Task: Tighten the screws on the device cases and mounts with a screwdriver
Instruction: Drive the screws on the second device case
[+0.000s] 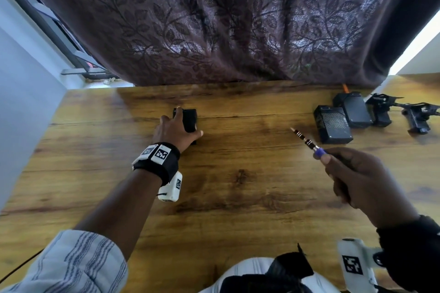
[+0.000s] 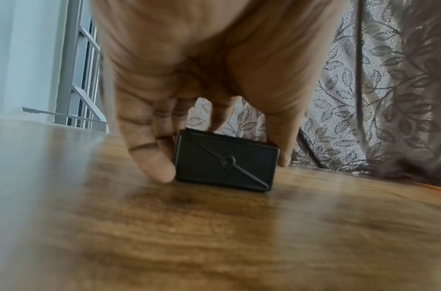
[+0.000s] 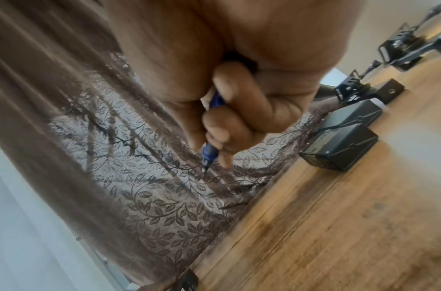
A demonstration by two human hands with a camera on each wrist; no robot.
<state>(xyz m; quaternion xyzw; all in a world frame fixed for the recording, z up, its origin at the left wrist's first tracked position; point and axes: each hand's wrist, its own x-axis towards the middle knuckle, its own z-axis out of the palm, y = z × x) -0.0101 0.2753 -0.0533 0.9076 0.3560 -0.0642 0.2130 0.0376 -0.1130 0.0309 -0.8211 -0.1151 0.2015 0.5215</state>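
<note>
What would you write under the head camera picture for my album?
Left hand grips a small black case on the wooden table while the right hand holds a screwdriver.

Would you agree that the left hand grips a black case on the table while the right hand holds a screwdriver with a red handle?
Not quite: the screwdriver handle is blue, as the head view shows. The left hand does grip the black case; the right hand holds the tool.

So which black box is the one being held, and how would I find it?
Start at the wooden table by the leafy curtain. The black case sits alone toward the left, gripped by the left hand. The other black cases are grouped at the far right, untouched.
</note>
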